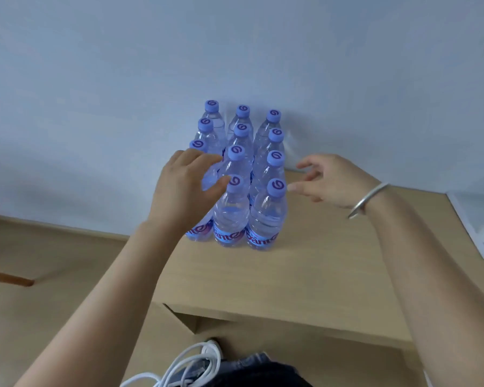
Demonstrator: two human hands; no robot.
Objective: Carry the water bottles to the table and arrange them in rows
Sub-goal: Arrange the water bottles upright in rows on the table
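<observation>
Several clear water bottles with purple caps [231,216] stand upright in three tight rows on the light wooden table [333,261], against the wall. My left hand [182,191] covers the top of the front-left bottle [196,233], fingers and thumb curled round its neck. My right hand [333,181] hovers just right of the front-right bottle [266,216] with fingers spread and holds nothing; one fingertip is close to that bottle's cap.
A white object [481,224] lies at the table's right edge. The table's front edge runs below the bottles. White cable [190,364] hangs at the bottom of view. A brown wooden stick [9,277] shows over the floor at left.
</observation>
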